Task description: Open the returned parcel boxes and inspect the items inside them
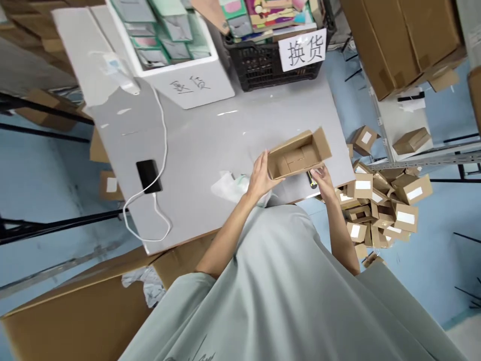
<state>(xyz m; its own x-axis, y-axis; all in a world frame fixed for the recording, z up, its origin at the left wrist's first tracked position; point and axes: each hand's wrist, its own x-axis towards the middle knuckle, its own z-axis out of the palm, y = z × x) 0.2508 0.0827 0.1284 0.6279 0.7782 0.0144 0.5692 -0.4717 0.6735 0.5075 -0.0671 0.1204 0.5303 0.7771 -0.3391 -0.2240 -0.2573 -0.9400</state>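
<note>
A small cardboard box [276,164] is held tilted over the front right part of the grey table [199,150]. Its top is open, a flap stands up at the right end, and nothing shows inside. My left hand [259,179] grips the box's left end, with the thumb along the near side. At the near right corner, my right hand [322,179] closes on the lower edge; some of its fingers are hidden. Just under the box, by my right fingers, lies a yellow-and-black tool [312,180], partly covered. A crumpled clear plastic bag [229,186] lies beside my left wrist.
At the back stand a white foam bin [188,85] of green-edged packs and a black crate [259,65] with a paper sign. A black phone [149,175] with a white cable lies left. Small cartons [406,217] pile up right; a large carton [86,306] stands front left.
</note>
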